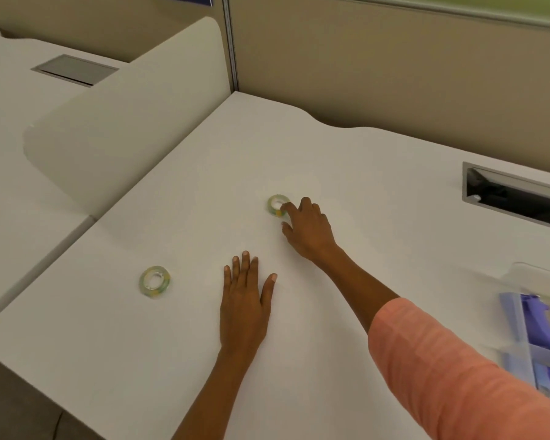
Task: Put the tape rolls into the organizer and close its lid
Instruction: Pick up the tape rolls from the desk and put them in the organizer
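Observation:
Two small green-and-yellow tape rolls lie flat on the white desk (346, 173). The far tape roll (275, 203) sits mid-desk; my right hand (308, 228) reaches over to it, fingertips touching its right rim, fingers spread, the roll still resting on the desk. The near tape roll (154, 281) lies alone at the left. My left hand (245, 300) rests flat on the desk, palm down, fingers apart, holding nothing, to the right of the near roll. The clear organizer (521, 315), with blue and yellow contents, stands at the right edge, partly cut off; its clear lid looks raised.
A beige partition (394, 74) runs along the back. A rounded divider panel (124, 122) separates this desk from the neighbouring one on the left. An open cable slot (515, 198) is set into the desk at back right.

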Demonstrator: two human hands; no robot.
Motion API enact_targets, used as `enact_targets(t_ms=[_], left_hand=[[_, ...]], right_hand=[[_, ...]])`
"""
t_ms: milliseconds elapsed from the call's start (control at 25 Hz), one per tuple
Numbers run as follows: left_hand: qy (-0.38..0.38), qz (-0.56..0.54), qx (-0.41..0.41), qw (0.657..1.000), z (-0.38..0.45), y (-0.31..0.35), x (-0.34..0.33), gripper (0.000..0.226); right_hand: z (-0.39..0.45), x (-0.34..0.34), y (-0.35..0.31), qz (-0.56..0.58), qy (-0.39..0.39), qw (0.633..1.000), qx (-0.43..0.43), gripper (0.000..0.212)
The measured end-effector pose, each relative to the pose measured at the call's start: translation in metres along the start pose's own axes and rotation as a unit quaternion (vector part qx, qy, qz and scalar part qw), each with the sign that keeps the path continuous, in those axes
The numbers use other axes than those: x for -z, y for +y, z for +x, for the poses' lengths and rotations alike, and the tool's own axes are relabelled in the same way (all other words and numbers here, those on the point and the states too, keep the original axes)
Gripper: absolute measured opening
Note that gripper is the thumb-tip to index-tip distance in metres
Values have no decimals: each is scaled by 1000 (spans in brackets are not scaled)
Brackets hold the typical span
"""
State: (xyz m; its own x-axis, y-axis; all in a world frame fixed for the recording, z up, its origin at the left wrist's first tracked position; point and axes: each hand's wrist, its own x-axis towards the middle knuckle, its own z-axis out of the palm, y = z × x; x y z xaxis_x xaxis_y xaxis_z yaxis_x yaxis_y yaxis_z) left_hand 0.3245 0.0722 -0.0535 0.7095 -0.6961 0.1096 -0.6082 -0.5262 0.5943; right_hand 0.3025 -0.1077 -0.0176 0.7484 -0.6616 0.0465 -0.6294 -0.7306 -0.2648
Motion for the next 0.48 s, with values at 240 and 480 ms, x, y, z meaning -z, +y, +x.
enact_targets(t_ms=[240, 480], left_hand=[[-25, 16, -26, 999, -6, 7, 6, 76], [-39, -55, -14, 998, -38, 59, -5, 54]], right_hand=[[-55, 21, 23, 59, 8, 998, -17, 33], [-119, 44, 59, 186, 19, 981, -56, 46]])
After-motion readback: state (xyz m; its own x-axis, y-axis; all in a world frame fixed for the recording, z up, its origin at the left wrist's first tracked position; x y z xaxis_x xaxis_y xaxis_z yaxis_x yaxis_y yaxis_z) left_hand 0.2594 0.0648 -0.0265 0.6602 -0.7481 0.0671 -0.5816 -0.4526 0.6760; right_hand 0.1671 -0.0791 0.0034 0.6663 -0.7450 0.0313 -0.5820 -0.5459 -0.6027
